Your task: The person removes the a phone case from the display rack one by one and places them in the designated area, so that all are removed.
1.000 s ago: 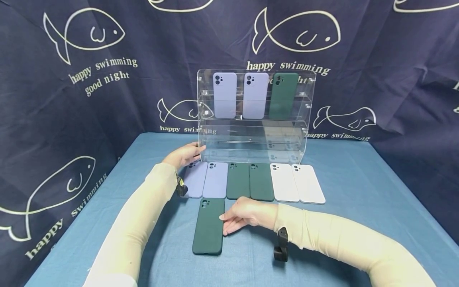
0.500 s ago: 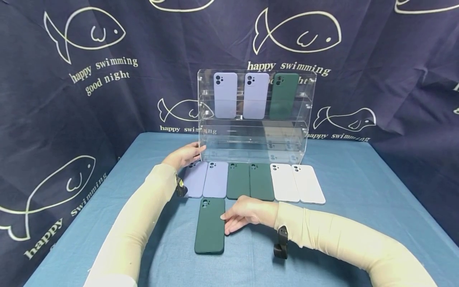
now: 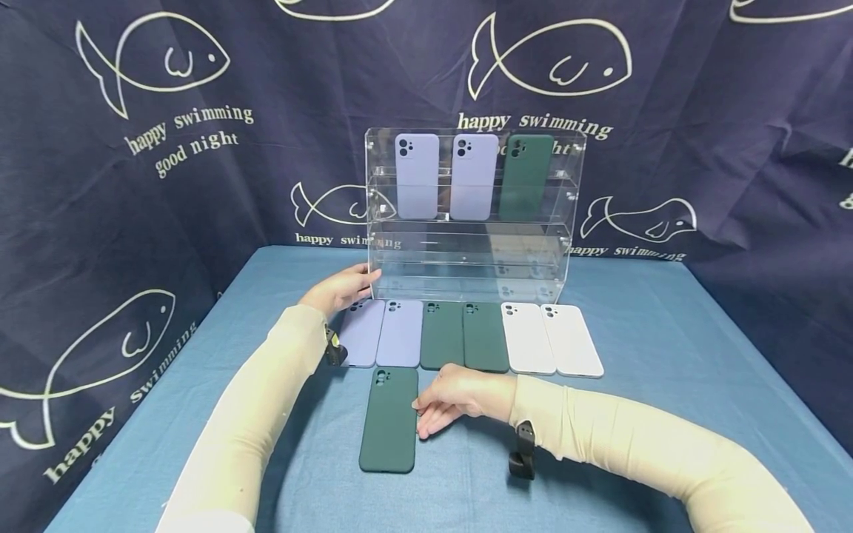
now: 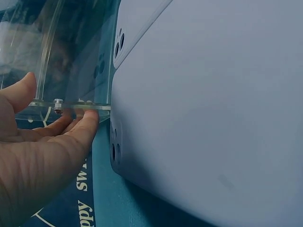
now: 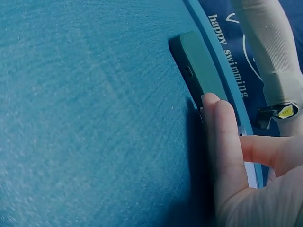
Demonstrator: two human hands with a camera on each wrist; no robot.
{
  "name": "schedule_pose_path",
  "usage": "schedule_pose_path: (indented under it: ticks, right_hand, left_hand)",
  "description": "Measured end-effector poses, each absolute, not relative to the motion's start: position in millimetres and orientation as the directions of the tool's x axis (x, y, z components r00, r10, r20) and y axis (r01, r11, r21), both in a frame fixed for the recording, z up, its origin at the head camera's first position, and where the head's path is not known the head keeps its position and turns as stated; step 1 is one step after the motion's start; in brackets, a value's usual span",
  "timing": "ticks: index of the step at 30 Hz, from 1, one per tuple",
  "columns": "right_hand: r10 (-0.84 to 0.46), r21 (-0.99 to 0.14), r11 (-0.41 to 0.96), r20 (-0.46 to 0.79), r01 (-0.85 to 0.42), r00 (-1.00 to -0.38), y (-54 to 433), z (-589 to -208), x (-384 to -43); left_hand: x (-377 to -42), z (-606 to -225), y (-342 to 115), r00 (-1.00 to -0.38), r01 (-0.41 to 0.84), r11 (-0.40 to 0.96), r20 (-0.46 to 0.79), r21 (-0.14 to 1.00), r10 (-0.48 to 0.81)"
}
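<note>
A dark green phone case (image 3: 389, 426) lies back side up on the blue cloth in front of a row of others. My right hand (image 3: 460, 396) pinches its right long edge, thumb at the top edge and fingers along the side. In the right wrist view two straight fingers (image 5: 225, 142) lie against the case's side wall (image 5: 187, 68). At the back, a clear acrylic display rack (image 3: 466, 244) stands upright. My left hand (image 3: 340, 289) grips its left side panel, with thumb and fingers on opposite sides of the panel edge (image 4: 71, 105).
Two lilac cases (image 3: 400, 333), two green cases (image 3: 485, 337) and two white cases (image 3: 571, 340) lie side by side before the rack. On its top tier stand two lilac cases (image 3: 417, 178) and a green case (image 3: 526, 178). A dark patterned curtain (image 3: 300, 66) hangs behind.
The near green case and my right hand have shifted very slightly to the right. My left hand stays at the rack's side panel.
</note>
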State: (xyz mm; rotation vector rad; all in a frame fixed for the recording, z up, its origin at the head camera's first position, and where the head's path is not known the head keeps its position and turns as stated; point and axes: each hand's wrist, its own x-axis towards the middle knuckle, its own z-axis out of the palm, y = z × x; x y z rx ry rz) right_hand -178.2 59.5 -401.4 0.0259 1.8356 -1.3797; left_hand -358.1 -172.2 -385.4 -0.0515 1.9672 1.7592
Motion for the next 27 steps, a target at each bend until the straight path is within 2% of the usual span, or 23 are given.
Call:
schedule_pose_path:
  ticks: [10, 22, 27]
  right_hand:
    - [-0.449, -0.806, 0.354, -0.591, 0.474, -0.67, 65.5, -401.3, -180.0]
    - [-0.517, -0.888, 0.253, -0.46, 0.385, -0.722, 70.7, -388.0, -194.0]
    - [-0.549, -0.902, 0.218, -0.43, 0.373, -0.717, 75.8, -377.9, -196.8]
  left_hand:
    - [-353.7, -385.1, -168.4, -0.871, -0.354, 0.146, -0.382, 0.924, 0.308]
    - [-355.8, -377.0, -167.1, -0.865, -0.384, 0.177, -0.421, 0.906, 0.273]
    - [-355.9, -376.6, -166.0, -0.866, -0.391, 0.175, -0.426, 0.904, 0.263]
